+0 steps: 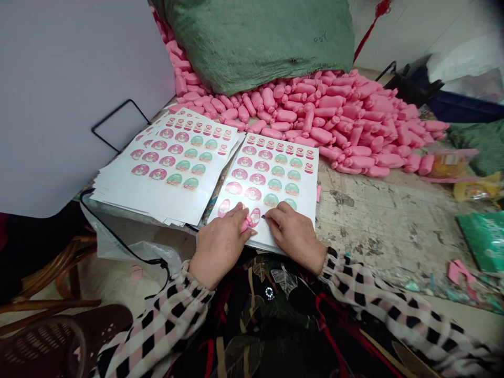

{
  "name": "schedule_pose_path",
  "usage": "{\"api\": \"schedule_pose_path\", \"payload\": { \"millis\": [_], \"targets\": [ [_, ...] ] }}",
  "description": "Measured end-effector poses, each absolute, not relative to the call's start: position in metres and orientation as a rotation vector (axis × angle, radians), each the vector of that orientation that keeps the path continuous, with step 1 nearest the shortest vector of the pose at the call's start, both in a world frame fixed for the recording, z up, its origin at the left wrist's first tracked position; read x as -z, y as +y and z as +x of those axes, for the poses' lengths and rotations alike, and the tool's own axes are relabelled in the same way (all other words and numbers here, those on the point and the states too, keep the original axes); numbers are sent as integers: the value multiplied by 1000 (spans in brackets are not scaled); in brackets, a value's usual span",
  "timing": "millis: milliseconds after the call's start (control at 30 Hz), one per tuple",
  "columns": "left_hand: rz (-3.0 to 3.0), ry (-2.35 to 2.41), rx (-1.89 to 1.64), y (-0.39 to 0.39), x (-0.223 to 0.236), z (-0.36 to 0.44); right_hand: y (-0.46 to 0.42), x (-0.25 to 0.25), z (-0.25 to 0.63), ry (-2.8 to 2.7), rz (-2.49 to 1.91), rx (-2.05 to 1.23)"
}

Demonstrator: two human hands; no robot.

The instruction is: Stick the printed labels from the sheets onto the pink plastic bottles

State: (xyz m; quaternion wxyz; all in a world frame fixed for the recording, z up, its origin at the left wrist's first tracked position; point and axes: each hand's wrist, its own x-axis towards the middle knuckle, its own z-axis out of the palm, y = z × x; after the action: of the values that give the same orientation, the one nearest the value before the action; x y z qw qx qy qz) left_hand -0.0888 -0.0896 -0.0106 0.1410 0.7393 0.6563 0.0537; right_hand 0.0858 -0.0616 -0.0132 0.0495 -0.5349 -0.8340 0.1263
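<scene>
Left hand (222, 236): thumb and fingers pinching pink bottle (246, 224), mostly hidden between them. Right hand (295, 236): fingertips bunched just beside sticker (255, 216) on sheet (309, 197) beneath; pinch unclear.

A green sack (260, 39) lay well beyond the fingers (277, 218), with a red cord (365, 39) beside it. Far right of the fingers sat a blue crate (468, 106) and, nearer, a green packet (482, 239). Left of and below them stood a brown basket (37, 346) and a wooden chair (49, 303).
</scene>
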Motion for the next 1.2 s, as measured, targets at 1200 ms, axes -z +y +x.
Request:
{"api": "schedule_pose_path", "payload": {
  "millis": [1200],
  "targets": [
    [2304,1668,-84,-127,33,-84,-53,-8,73,-1993,-1681,-625]
  ]
}}
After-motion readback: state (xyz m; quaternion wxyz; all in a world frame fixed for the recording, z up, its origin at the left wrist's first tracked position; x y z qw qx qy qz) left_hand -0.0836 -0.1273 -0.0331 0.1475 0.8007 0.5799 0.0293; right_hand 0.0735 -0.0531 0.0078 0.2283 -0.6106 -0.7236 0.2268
